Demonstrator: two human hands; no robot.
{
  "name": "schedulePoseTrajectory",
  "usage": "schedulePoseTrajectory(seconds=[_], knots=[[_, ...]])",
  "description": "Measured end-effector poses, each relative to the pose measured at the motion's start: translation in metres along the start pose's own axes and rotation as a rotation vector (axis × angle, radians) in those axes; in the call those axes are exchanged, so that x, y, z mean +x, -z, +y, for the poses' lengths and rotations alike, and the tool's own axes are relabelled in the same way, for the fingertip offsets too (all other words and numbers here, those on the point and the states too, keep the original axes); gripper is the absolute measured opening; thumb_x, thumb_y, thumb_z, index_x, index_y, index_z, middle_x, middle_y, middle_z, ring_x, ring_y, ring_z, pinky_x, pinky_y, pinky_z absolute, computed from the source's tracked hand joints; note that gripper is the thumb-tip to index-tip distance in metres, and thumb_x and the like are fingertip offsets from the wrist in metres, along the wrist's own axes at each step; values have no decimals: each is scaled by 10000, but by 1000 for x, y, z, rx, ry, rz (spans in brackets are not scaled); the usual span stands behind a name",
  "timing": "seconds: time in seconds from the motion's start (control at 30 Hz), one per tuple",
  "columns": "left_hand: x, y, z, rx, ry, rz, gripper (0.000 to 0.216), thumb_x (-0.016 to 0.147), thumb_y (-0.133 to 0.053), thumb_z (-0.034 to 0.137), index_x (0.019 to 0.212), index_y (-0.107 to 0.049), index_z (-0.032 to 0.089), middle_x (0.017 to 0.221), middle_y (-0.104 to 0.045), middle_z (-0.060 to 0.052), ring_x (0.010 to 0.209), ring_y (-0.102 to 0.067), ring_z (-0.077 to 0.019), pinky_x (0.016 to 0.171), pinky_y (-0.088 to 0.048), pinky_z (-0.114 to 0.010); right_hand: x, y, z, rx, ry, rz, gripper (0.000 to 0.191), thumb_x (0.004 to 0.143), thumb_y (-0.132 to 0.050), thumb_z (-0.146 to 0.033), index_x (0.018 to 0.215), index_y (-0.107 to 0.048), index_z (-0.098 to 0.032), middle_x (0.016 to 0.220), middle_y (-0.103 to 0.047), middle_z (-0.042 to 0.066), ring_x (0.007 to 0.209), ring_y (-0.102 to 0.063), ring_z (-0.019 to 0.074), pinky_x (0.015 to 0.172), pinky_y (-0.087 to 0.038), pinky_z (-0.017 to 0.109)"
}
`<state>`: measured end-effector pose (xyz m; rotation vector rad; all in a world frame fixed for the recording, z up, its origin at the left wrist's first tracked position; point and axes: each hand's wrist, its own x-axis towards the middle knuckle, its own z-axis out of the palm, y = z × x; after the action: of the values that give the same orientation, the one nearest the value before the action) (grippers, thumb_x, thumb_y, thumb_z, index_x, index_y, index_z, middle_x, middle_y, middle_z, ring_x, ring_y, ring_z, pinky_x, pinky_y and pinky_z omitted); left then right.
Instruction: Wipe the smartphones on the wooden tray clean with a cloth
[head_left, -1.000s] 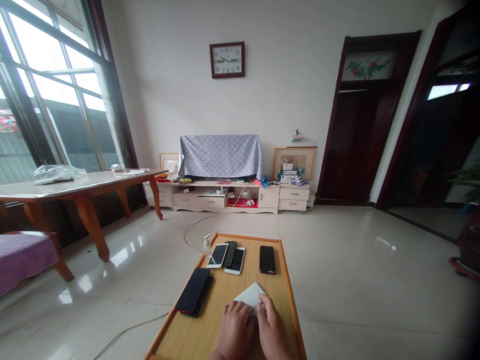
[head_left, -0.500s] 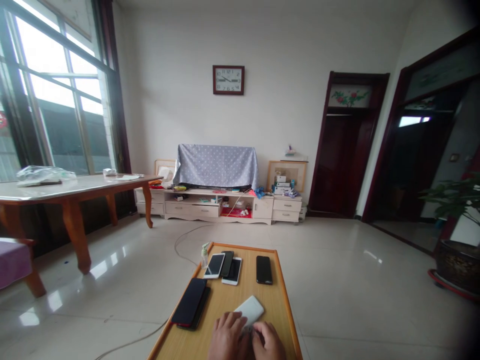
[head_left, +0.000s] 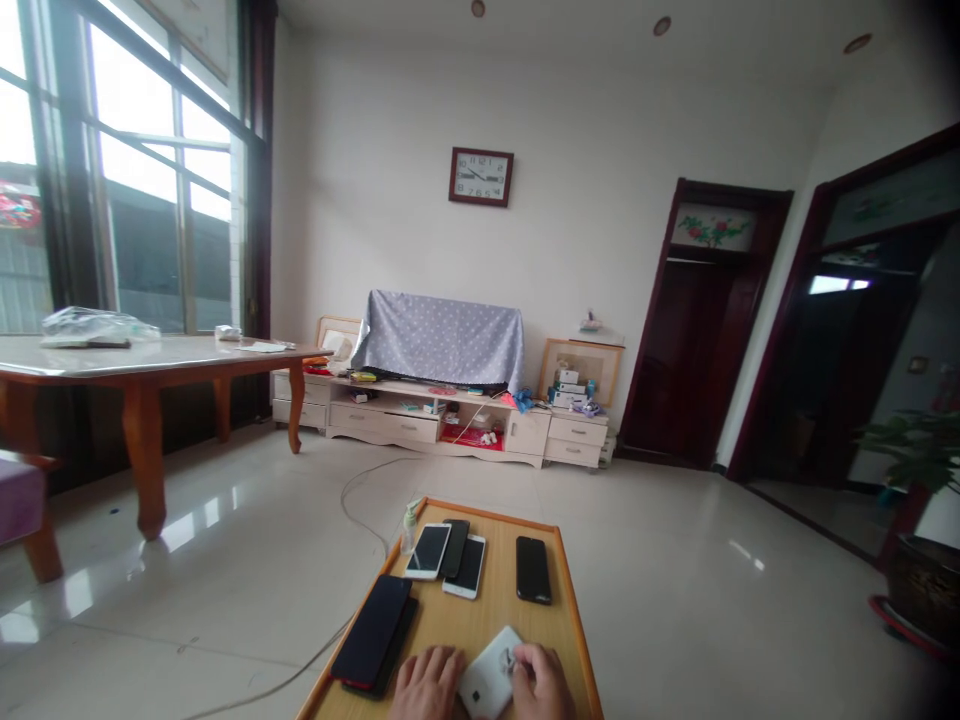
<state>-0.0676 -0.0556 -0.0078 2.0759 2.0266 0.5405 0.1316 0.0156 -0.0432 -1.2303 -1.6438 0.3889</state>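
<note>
A white smartphone (head_left: 491,680) lies askew near the front of the small wooden table, its pale back up with a dark square on it. Beside its left edge my left hand (head_left: 427,685) rests palm down, fingers extended and slightly bent; its thumb is hidden. On the right side my right hand (head_left: 541,682) pinches a small greyish-white scrap (head_left: 507,660) against the phone's back; what the scrap is I cannot make out. To the left, a large dark phone (head_left: 373,628) lies on another dark one.
Farther up the wooden table (head_left: 499,628) are a white phone (head_left: 428,551), a dark phone (head_left: 455,549) and another white phone (head_left: 465,568), overlapping. A black phone (head_left: 533,570) lies at right. A clear pump bottle (head_left: 409,528) stands by the left rim.
My left hand has come off the top of the white phone and moved left, baring more of its back. My right hand stays at the phone's right side. The view has tilted.
</note>
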Motion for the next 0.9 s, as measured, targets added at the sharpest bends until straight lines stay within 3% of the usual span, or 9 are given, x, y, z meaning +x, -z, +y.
schedulePoseTrajectory(seconds=[0.1, 0.27, 0.47, 0.57, 0.7, 0.9], knots=[[1, -1, -4, -21, -49, 8, 518, 809, -635, 646, 1211, -649, 320, 1266, -665, -50, 1229, -548, -291, 1060, -356, -414, 7, -8, -5, -30, 39, -61, 226, 859, -529, -373, 797, -712, -257, 851, -706, 69, 817, -696, 232, 761, -550, 314], [2, -1, -1, -16, -65, 7, 441, 855, -600, 573, 1213, -636, 317, 1211, -658, -52, 1185, -542, -286, 1051, -335, -432, 1, -19, -10, -143, 125, -82, 334, 935, -443, -377, 824, -733, -256, 912, -727, 82, 876, -675, 239, 816, -533, 333], [3, -4, 2, -8, -28, 6, 414, 813, -645, 540, 1167, -651, 324, 1163, -651, -48, 1150, -538, -285, 1015, -345, -431, -3, -17, -11, -310, 330, -193, 264, 923, -557, -461, 831, -754, -311, 929, -746, 39, 850, -678, 229, 804, -525, 315], [3, -1, 2, -16, -18, -15, 473, 777, -679, 544, 1197, -640, 328, 1184, -641, -45, 1170, -523, -287, 1018, -344, -423, 5, -12, -6, -349, 284, -173, 263, 925, -550, -423, 792, -741, -301, 906, -735, 49, 834, -675, 226, 777, -519, 308], [2, 5, 5, -14, -1, -24, 483, 753, -693, 527, 1181, -645, 309, 1176, -639, -50, 1160, -519, -289, 1007, -348, -419, 13, -12, 6, -375, 195, -125, 311, 956, -466, -378, 883, -752, -278, 955, -737, 85, 857, -684, 241, 794, -526, 333], [-3, 8, 12, 1, 21, 11, 355, 812, -590, 428, 1129, -641, 276, 1102, -650, -66, 1079, -542, -279, 973, -366, -431, -30, -43, 3, -406, 365, -202, 375, 962, -449, -425, 1070, -790, -314, 1221, -737, 63, 1106, -690, 310, 984, -518, 452]])
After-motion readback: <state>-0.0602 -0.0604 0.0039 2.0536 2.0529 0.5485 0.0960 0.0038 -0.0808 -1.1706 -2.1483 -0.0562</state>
